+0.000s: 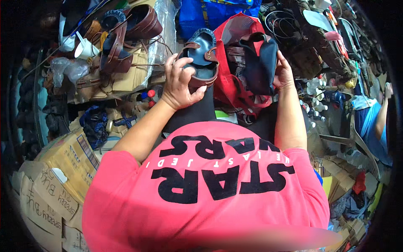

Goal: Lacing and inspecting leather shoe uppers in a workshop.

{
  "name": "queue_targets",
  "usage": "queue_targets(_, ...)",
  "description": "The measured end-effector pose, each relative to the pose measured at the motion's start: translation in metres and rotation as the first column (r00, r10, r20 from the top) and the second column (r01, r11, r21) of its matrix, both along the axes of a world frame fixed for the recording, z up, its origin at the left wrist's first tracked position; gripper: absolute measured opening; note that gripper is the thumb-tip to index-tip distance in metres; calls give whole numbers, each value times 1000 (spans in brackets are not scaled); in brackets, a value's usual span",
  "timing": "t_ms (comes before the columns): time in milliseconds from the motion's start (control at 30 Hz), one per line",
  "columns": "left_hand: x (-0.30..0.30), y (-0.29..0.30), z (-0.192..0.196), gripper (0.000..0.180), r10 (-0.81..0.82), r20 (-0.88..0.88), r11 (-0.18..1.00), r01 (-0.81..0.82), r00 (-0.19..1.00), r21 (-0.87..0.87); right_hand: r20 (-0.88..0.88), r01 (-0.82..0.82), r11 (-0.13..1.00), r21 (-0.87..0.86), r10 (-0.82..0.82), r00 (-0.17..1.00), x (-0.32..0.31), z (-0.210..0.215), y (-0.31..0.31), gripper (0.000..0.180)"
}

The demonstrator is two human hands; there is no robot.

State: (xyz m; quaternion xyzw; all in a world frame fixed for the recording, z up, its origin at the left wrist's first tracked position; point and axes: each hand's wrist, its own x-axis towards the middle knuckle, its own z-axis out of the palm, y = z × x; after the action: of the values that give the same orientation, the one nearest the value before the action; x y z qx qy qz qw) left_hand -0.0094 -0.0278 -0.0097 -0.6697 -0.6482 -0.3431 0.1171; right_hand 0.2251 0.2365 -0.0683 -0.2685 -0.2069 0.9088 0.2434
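Gripping one item in each hand, a person in a pink-red shirt (201,214) works above the dark-clad legs (189,113). The left hand (182,84) is closed on the near left edge of a brown shoe upper (204,59), with the thumb along its near side and the fingers bent over the left side. This upper has a dark inner lining and a gathered collar at its far end, and it is positioned just left of a red bag (222,56). The right hand (284,72) grips the right edge of a black piece (262,71), which is held over the right part of the bag opening; the thumb position cannot be determined. Brown pieces (236,56) are visible inside the bag, left of the black piece. A blue bag (191,21) stands on the far side. At the far left, further brown shoe parts (145,26) are located beside a white cup (85,49), with clear plastic (73,70) nearer than the cup. At the near left, a cardboard box (69,161) rests at a tilt. On the right, small white bottles (314,94) are grouped beyond the right forearm. At the far right edge, another person in blue clothing (371,126) is partly visible.
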Motion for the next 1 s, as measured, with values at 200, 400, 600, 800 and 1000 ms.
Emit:
queue_targets(200, 1, 5, -1, 47, 11, 17, 1000, -11, 1000, 28, -199, 48, 998, -45, -56, 978, 18, 3, 3, 36)
queue_targets(400, 0, -8, 4, 47, 61, -22, 996, -59, 998, 66, 520, -116, 978, 173, 9, 854, 5, 34, -7, 51)
queue_targets(600, 19, -20, 15, 42, 88, 91, 996, -86, 992, -30, 466, -468, 29, 883, -173, 868, -61, 109, -105, 57)
queue_targets(800, -18, -37, 69, 56, 178, -82, 983, -174, 981, 58, 575, -572, -451, 686, -145, 805, -86, 100, -149, 41)
queue_targets(1000, -115, -67, 82, 65, 715, -64, 699, -711, 696, 76, 649, -626, -225, 746, 38, 760, -90, 113, -154, 35)
